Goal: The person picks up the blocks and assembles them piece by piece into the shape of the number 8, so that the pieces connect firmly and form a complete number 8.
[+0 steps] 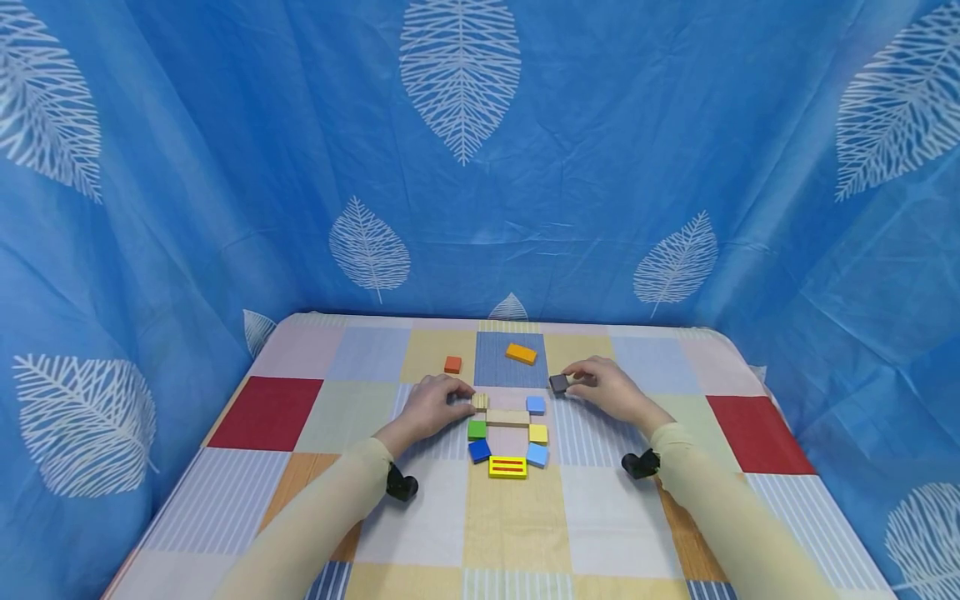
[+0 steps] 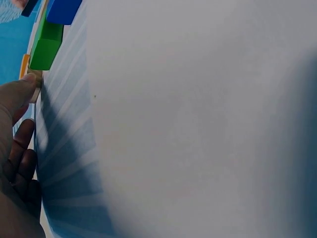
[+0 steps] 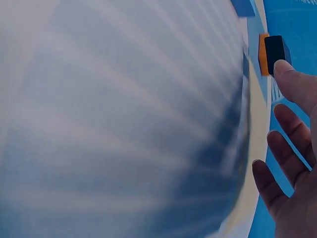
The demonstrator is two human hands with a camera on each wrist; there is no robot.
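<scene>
In the head view my left hand pinches a small striped natural-wood block at the upper left of a group of blocks. In the left wrist view the thumb hides most of that block, beside a green block. My right hand holds a dark grey block between thumb and fingers, up and to the right of the group. Its dark face shows above the thumb in the right wrist view, where the other fingers spread loosely. A light-blue block lies between the hands.
Between the hands lies a long plain wooden block. Below it are a yellow block, dark-blue block, light-blue block and red-striped yellow block. Farther back lie an orange block and a red-orange block.
</scene>
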